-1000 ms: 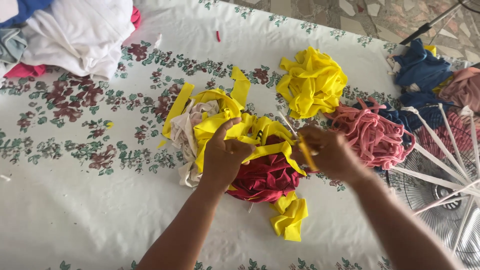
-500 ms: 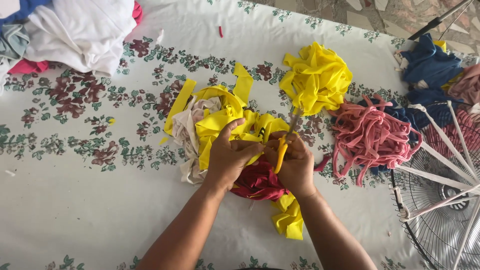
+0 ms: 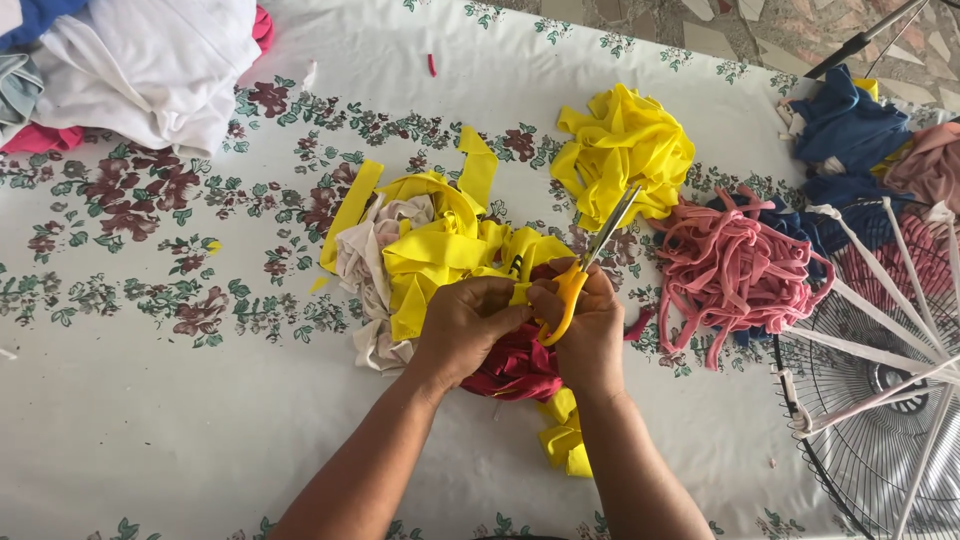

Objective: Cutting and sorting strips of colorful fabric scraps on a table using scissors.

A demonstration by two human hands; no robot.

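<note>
- Head view showed a floral tablecloth [image 3: 150, 430] under a heap of yellow fabric strips [image 3: 440, 245], just ahead of both hands.
- The right hand [image 3: 590, 325] was clenched around yellow-handled scissors [image 3: 590, 260], blades pointing away.
- The left hand [image 3: 470, 325] pinched a yellow strip, knuckles touching the right.
- Judged risk: with fingers so close, the blades could nick them.

Head camera — looks steeply down, close, over floral tablecloth [image 3: 150, 420].
</note>
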